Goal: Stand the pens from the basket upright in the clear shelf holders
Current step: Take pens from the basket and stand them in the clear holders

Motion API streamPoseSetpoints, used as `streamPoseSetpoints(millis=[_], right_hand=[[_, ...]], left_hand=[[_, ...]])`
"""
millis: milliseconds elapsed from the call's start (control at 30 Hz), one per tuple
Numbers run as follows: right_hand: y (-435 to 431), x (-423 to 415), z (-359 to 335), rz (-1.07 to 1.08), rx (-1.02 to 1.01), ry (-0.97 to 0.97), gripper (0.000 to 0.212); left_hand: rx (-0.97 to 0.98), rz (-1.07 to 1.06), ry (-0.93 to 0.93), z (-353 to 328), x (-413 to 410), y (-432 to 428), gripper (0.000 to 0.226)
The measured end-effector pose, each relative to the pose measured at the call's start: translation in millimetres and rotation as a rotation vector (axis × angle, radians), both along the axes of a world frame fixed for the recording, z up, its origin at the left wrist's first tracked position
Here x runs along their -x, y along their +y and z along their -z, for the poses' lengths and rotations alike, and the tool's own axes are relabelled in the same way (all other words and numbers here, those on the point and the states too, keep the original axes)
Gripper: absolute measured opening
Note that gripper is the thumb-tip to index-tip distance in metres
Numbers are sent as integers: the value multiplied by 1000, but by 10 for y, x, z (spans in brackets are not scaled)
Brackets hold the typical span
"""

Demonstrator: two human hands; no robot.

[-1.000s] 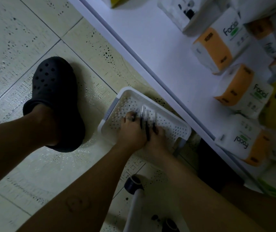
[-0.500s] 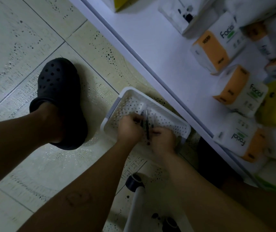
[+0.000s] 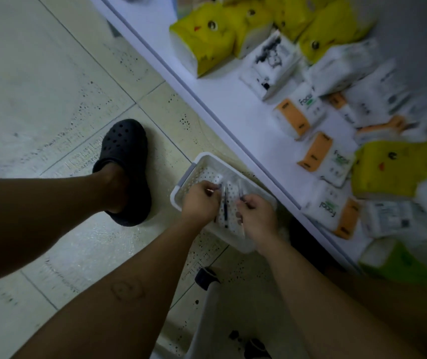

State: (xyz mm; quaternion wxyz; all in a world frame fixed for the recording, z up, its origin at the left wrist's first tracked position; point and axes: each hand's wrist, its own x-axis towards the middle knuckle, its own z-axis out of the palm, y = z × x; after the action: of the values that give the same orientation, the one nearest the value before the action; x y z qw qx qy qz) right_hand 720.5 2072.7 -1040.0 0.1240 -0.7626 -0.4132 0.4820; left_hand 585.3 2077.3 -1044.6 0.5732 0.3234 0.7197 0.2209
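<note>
Floor (image 3: 52,99) holds basket (image 3: 184,182) (white); left hand (image 3: 200,203), right hand (image 3: 257,216) pinch pens (image 3: 225,209).

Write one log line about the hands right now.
step: picking up | left hand: pinches pens | right hand: grips pens | basket: on floor by shelf

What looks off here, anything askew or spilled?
Tissue packs on the shelf lie jumbled at mixed angles. Nothing spilled or damaged shows. The left hand and right hand grip pens in the basket.
</note>
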Motion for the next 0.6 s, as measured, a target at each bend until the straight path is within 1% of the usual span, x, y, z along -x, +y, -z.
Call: streamPoseSetpoints(millis=[67,133,267,333,400,467,567,600], right_hand=[[35,0,-253,-25,-87,-15,18],[66,6,-537,-49,-163,-33,22],[92,-14,-1120,-88,-287,40,15],[88,-56,-1417,-67,-382,79,9],[80,-92,-1741,-47,-485,124,8],[68,-135,-2050,-49,-574,147,12],[20,-220,-2452,-15,-694,206,3],[-7,-249,-2573,6,-728,216,3]], left_hand=[[-58,48,60,-206,24,12,21],[-116,78,44,-441,42,41,22],[-310,99,-90,-1113,49,128,24],[-421,116,-150,-1459,32,140,23],[-515,144,-154,-1757,12,134,23],[-597,164,-131,-2014,-21,122,27],[-684,174,-154,-2366,-102,98,31],[-706,182,-168,-2481,-137,87,31]])
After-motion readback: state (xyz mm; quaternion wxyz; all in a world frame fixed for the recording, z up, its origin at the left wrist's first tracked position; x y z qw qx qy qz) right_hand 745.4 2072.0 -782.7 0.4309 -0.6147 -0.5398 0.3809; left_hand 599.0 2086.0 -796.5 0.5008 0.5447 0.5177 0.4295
